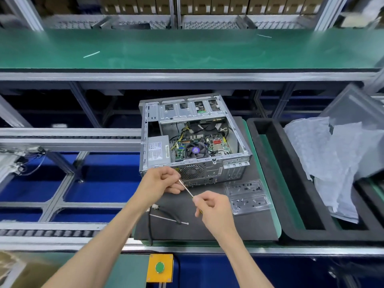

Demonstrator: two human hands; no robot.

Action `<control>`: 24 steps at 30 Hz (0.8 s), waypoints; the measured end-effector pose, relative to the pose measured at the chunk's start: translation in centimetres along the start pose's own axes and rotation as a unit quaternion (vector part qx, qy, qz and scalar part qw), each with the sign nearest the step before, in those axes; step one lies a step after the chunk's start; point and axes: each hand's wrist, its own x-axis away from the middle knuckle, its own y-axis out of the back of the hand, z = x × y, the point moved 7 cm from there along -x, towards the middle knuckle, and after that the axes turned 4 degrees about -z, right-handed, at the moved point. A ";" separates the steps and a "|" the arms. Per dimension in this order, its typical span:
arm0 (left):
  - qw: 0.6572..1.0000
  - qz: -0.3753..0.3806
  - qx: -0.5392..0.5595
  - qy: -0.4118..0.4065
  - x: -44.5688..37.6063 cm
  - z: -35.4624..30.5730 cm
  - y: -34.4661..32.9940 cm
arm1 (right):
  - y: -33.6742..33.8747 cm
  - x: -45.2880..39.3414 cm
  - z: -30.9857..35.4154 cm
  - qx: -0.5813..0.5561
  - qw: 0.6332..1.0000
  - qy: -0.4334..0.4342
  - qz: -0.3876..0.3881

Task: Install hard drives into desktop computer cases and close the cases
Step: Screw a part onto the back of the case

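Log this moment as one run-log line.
case: open, lying on mat | right hand: holds screwdriver | left hand: pinches its tip

There is only one view. The camera sits on the person's head and looks forward and down. It is a wide view, so straight bars bend near the edges of the picture.

It is close to the near edge of the bench (207, 249), which runs across the lower part. Both bare arms reach in from the bottom, and the left hand (161, 179) and right hand (214, 206) sit near the middle.

The open computer case (193, 138) is just past the hands, seen from above, so you look down into it. Farther off, a green shelf (187, 50) crosses the top.
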 end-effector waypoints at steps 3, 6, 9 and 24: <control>0.996 0.063 -0.055 0.016 -0.6 -1.0 -0.1 | 0.4 0.5 0.7 0.066 0.993 0.068 -0.068; 0.990 0.093 -0.105 -0.005 -1.0 -1.9 -0.6 | -0.2 1.1 0.2 0.028 0.994 0.053 -0.086; 0.962 0.067 -0.240 -0.112 -1.8 -3.8 0.3 | -0.9 1.4 -0.2 -0.004 0.995 0.024 -0.094; 0.876 0.012 -0.461 -0.139 -5.3 -5.3 0.4 | -4.0 0.5 1.6 0.162 0.978 0.048 -0.122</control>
